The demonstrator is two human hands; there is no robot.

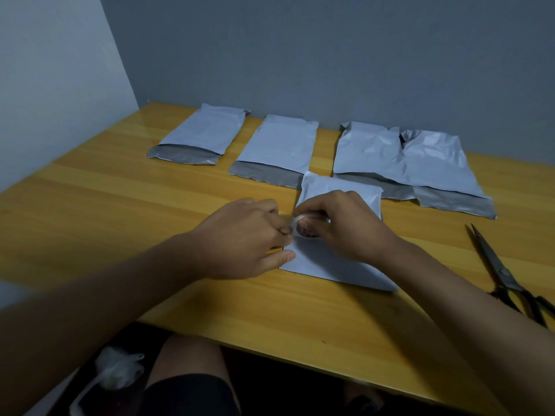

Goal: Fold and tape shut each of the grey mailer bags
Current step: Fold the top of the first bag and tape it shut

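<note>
Corner of a small room. Worktop [90, 211]: yellow wood-grain laminate, glossy, pushed into the corner, far edge against the back wall [330, 55]. Back wall flat blue-grey, bare. Side wall [45, 85] on the left paler, near white, meeting the back wall in a slanting seam. Light dim and even, cool cast; soft sheen on the worktop near the far left corner. Floor [285, 385] beneath the near edge dark, detail lost in shadow.
</note>
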